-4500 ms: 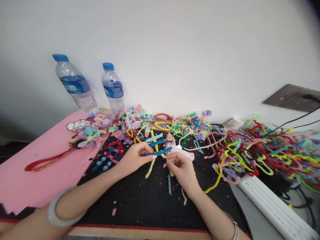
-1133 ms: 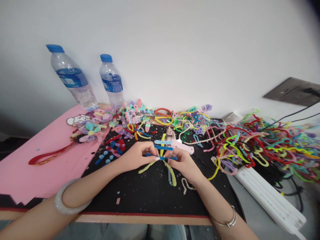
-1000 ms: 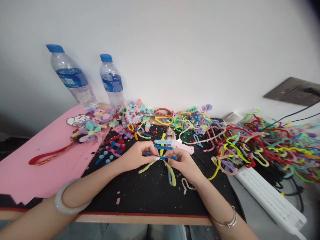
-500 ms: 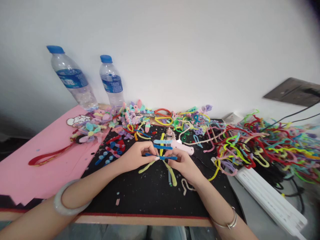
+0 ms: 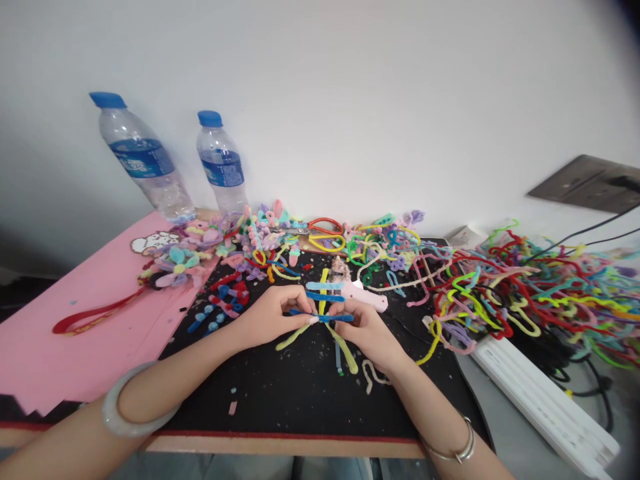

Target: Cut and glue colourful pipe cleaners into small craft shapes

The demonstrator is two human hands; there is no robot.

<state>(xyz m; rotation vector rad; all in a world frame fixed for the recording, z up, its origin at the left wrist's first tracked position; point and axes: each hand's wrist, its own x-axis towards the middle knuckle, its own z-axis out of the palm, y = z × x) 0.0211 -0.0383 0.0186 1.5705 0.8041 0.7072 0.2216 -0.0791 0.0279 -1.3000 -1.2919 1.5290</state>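
My left hand point(image 5: 280, 311) and my right hand point(image 5: 364, 327) meet over the black mat point(image 5: 280, 400), thumbs and fingers pinched on a blue pipe cleaner point(image 5: 346, 318). This blue piece lies crosswise over a yellow pipe cleaner point(image 5: 324, 275), whose two lower ends spread apart below my hands. Farther up, a dark blue strip point(image 5: 325, 297) and a light blue strip point(image 5: 325, 287) also cross the yellow stem. My fingertips hide part of the joint. Just beyond my right hand lies a pale pink glue gun point(image 5: 369, 296), partly covered.
Two water bottles point(image 5: 143, 160) lean on the wall behind a pink sheet point(image 5: 100, 287). Scissors point(image 5: 326, 235) rest among fuzzy flowers at the back. A tangle of pipe cleaners point(image 5: 505, 287) and a white power strip point(image 5: 545, 403) are on the right.
The view has shifted very slightly. Both hands keep their pinch on the blue pipe cleaner, and the yellow lower right end has swung a little outward and down.
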